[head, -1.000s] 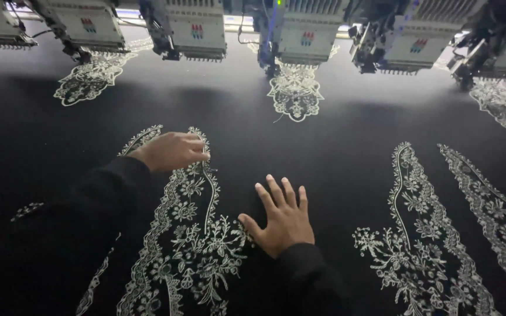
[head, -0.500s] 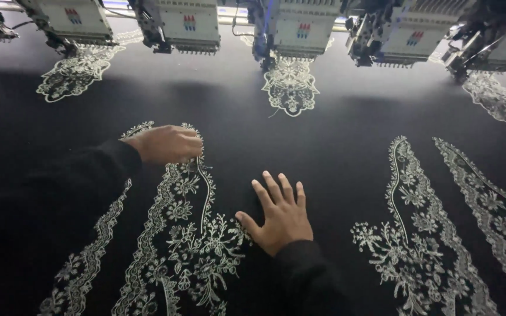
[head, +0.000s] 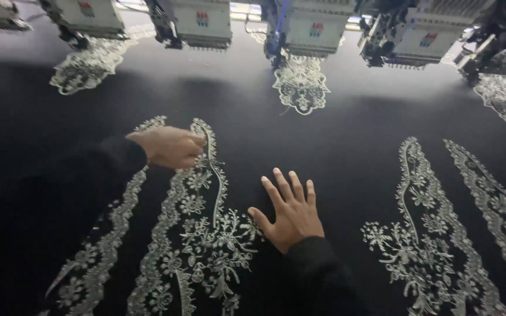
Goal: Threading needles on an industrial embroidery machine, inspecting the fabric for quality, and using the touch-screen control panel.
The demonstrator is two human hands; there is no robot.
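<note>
Head view: left hand (head: 170, 146) curling loosely over the upper end of a silver floral embroidered panel (head: 197, 234), fingertips (head: 197, 153) seeming to be pinching or pressing at the stitched edge, though not showing clearly whether anything is being gripped between them. Right hand (head: 291, 213) lying flat and spread, holding nothing, palm pressing down on bare black fabric (head: 335, 146) just beside the panel's wide lower flourish, thumb nearly touching the outermost leaves. Stretching away from both hands on every side, the cloth looking taut and smooth, probably framed under tension, so likely behaving as a firm sheet under a flat palm yet being thin, soft and light wherever lifted. Raised metallic thread in the motif probably feeling stiffer and rougher than the ground cloth, and likely snagging if dragged at with a nail; pressing flat or pinching at a dense stitched border seeming safer than pulling at fine tendrils. Beyond the left hand's knuckles, a smaller partly stitched motif (head: 301, 85) sitting under a row of embroidery machine heads (head: 306, 26), needles hanging close above the cloth. Well to the far side of the right hand, a second finished panel (head: 423, 234) lying parallel, apart from both hands.
</note>
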